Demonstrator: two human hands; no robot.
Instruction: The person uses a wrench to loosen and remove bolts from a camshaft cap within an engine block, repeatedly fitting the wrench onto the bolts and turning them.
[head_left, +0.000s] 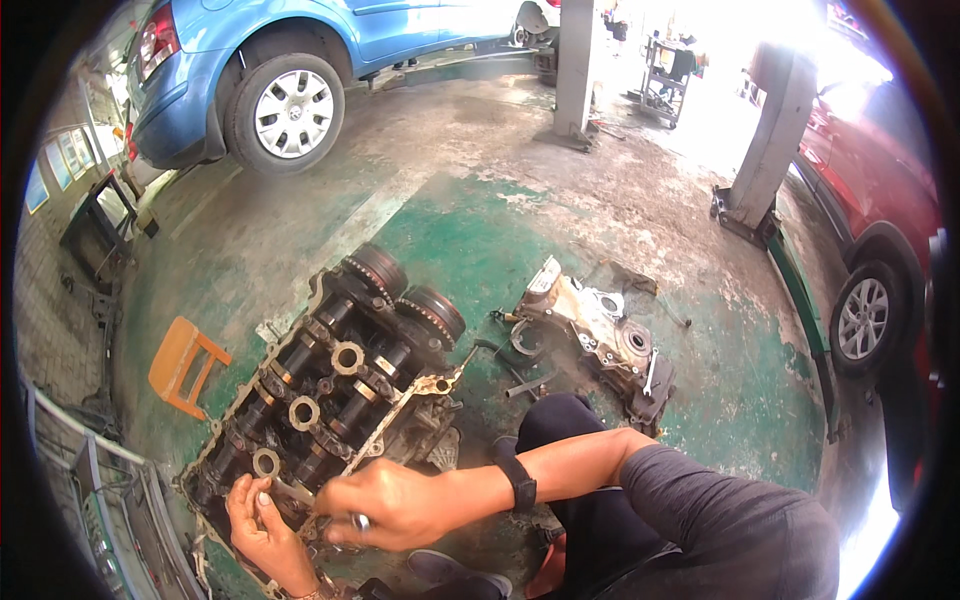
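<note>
The engine cylinder head lies on the floor in front of me, dark with oil, its camshafts and two toothed cam sprockets showing. Over its near left end my left hand has its fingers bent in and its thumb beside them; whatever sits in them is hidden. My right hand, a little blurred, is closed around a metal hand tool whose shiny end sticks out below the fist. A blurred metal piece shows between both hands, and I cannot tell if it belongs to that tool.
An engine timing cover with a wrench on it lies to the right of the engine. An orange stool is at the left, above a metal rack. A blue car, lift posts and a red car stand farther off.
</note>
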